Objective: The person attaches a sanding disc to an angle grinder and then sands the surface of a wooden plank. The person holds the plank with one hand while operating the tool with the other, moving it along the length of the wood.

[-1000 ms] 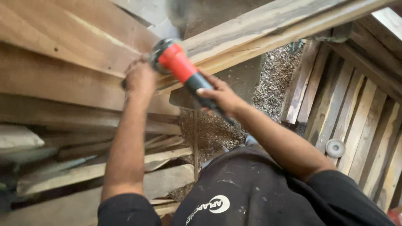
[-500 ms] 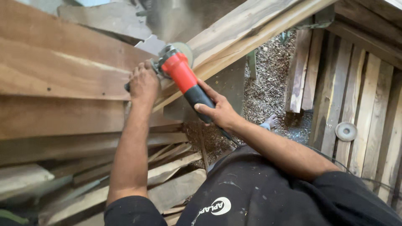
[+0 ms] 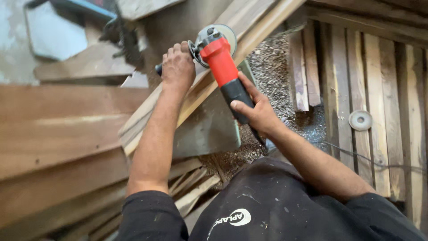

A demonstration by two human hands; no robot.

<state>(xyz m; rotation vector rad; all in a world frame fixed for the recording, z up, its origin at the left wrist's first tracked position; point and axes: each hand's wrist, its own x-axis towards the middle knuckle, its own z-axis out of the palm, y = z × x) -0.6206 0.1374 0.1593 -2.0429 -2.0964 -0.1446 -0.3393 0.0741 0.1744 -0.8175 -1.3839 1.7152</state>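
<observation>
The right hand (image 3: 256, 111) is closed around the black rear part of a red angle grinder (image 3: 220, 62), with the fingers wrapped fully on the body. The left hand (image 3: 177, 67) is closed too, on a side handle at the head of the tool; only a dark end of this handle shows at the left of the fist. The round disc of the grinder sits at the far end, on or just above the long plank (image 3: 196, 96) that runs diagonally from lower left to upper right. I cannot tell if the disc really touches the wood.

The plank rests over a grey metal surface (image 3: 209, 129), and wide brown boards (image 3: 58, 129) are stacked at the left. Sawdust (image 3: 272, 67) covers the ground beside the tool. At the right, a spare disc (image 3: 360, 120) lies on wooden slats (image 3: 383, 89), and a thin cable (image 3: 356, 154) crosses them near the right arm.

What can go wrong, in my judgement: the plank does not seem clamped, so it may slide or tilt under pressure and the disc may catch and kick back. The left hand is very near to the disc, and both hands are bare, so a slip could bring the fingers against it. The cable could also snag on the slats and pull the tool sideways.
</observation>
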